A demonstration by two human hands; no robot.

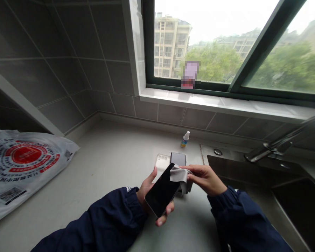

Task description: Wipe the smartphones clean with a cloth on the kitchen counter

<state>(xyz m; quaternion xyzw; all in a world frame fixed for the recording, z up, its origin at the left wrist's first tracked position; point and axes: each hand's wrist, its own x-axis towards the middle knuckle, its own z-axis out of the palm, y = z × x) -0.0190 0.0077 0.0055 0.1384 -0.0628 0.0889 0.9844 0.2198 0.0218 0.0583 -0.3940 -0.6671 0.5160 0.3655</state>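
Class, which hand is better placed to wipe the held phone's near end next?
The right hand, probably: it pinches the grey cloth over the far end of the phone, while the left hand is occupied holding that phone.

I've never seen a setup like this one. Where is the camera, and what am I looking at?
There is no machine here: these are a person's two bare hands, in dark blue sleeves, seen by one head-worn camera looking forward and down. The left hand holds a flat black-screened phone. The right hand pinches a thin grey cloth with a zigzag edge at the phone's upper end. Beyond them, on the pale smooth countertop, are a small white spray bottle with a coloured label, a whitish phone-shaped piece, perhaps a case, and another dark-screened device, partly hidden.
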